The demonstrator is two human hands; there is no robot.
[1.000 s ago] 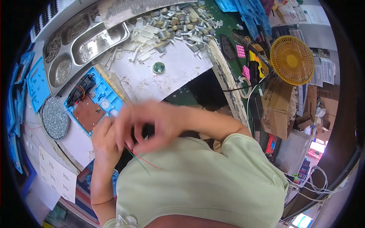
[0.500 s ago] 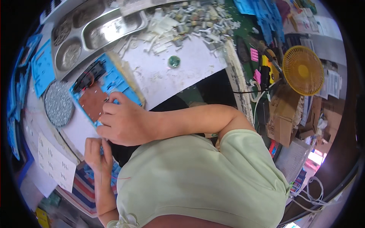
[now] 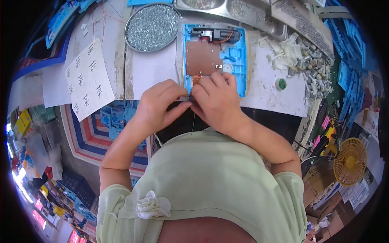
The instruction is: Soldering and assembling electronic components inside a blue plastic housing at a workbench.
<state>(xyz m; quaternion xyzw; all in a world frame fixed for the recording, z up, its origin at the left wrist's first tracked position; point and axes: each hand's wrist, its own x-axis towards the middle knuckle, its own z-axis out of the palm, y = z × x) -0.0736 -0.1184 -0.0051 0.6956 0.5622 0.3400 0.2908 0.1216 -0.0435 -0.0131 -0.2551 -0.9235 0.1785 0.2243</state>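
A blue plastic housing [image 3: 243, 52] lies on the white-covered bench in front of me. Inside it are a brown circuit board [image 3: 202, 58], a black module [image 3: 221, 35] along the far side, and red and black wires. My left hand [image 3: 160, 103] and my right hand [image 3: 219, 101] meet at the housing's near left corner. Thumb and fingers of both are pinched together there, around something small and dark that they mostly cover. From between them a thin wire [image 3: 193, 121] hangs toward my shirt. The right hand's knuckles overlap the board's near edge.
Left of the housing stands a round dish [image 3: 148, 51] of small metal screws, near a handwritten sheet [image 3: 90, 77]. To the right are a green roll [image 3: 280, 84] and a heap of small white and grey parts [image 3: 318, 79]. A striped bag [image 3: 87, 141] holds blue pieces; a yellow fan [image 3: 350, 162] stands far right.
My view has turned, bringing the housing to the middle. The left hand, earlier apart below the housing, has come up against the right hand at its near corner.
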